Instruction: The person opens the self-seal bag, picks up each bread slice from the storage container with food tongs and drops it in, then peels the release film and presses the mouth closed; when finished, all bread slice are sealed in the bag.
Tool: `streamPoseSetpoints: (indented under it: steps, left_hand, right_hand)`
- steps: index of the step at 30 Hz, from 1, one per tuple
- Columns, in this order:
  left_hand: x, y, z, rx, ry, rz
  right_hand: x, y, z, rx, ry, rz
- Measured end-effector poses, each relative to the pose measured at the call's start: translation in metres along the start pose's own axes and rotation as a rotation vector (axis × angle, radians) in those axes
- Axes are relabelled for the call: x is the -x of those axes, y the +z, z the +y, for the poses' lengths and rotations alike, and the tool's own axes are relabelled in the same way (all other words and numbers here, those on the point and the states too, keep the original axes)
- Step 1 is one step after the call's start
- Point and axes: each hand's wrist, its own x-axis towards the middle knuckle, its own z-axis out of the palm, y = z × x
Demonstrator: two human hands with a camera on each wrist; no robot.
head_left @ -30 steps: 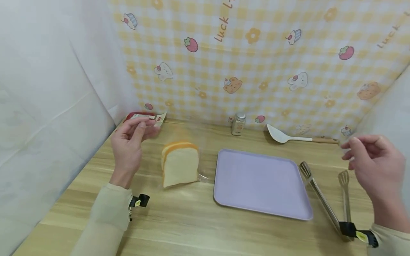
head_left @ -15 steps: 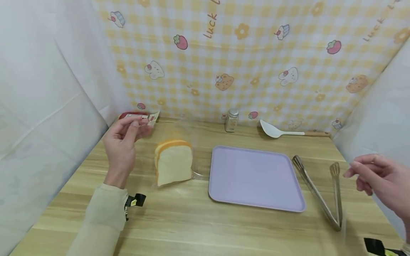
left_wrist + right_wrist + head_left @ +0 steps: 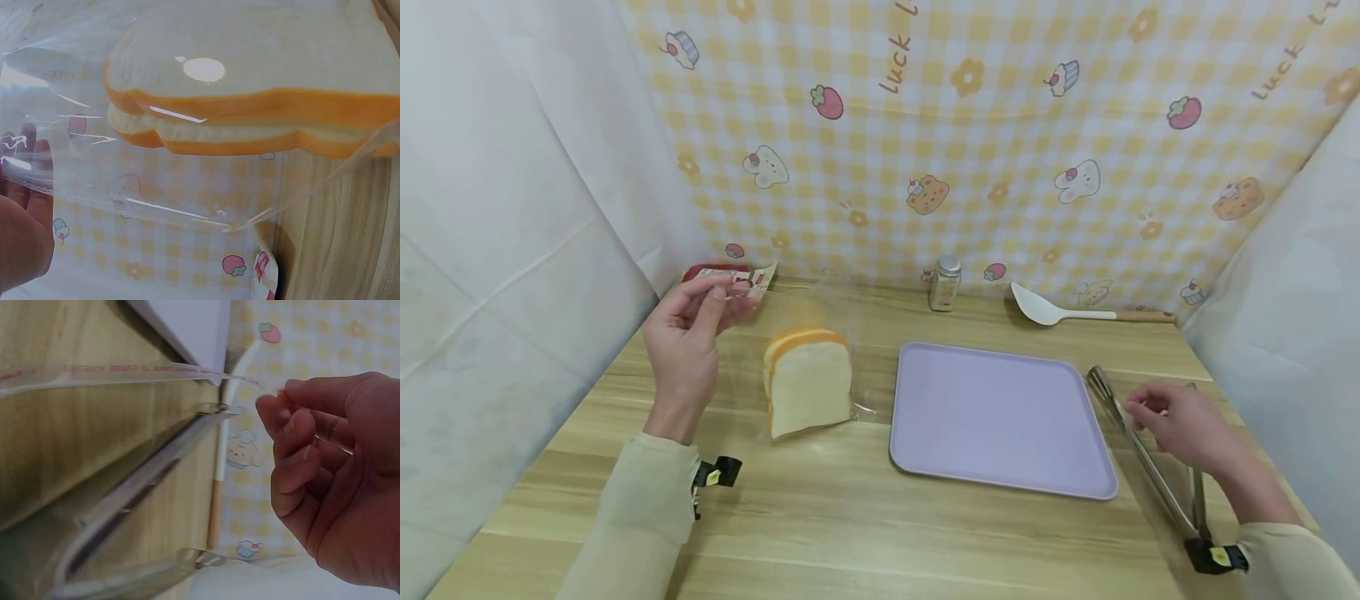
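Two bread slices (image 3: 812,387), white with orange-brown crust, lie in a clear plastic bag (image 3: 181,215) on the wooden table. My left hand (image 3: 688,333) is at the bag's far left, its thumb and fingers pinching the clear film; part of the hand shows through the plastic in the left wrist view. My right hand (image 3: 1195,425) hovers over the steel tongs (image 3: 1150,471), hiding part of one arm. Between its thumb and index finger it pinches the end of a thin clear strip (image 3: 125,375) with red print, which runs off to the left in the right wrist view.
A lilac tray (image 3: 1000,425) lies between the bread and the tongs. Along the patterned backdrop stand a small glass shaker (image 3: 946,285) and a white spoon (image 3: 1037,308) with a wooden handle. A red-edged packet (image 3: 722,271) lies behind my left hand.
My right hand first swung out to the right, then came back left over the tongs. The head view shifted slightly. My left hand and the bread bag have stayed in place.
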Motion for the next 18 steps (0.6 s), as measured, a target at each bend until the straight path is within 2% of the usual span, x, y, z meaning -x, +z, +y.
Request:
streamPoseSetpoints:
  steps: [8,18]
  left_hand:
    - [-0.001,0.001,-0.002,0.006,0.017,-0.008]
    - [-0.001,0.002,-0.002,-0.024,0.003,-0.013]
  right_hand:
    - [-0.012,0.014,0.000,0.078,-0.001,0.065]
    - [-0.015,0.017,-0.011,0.056,0.009,0.042]
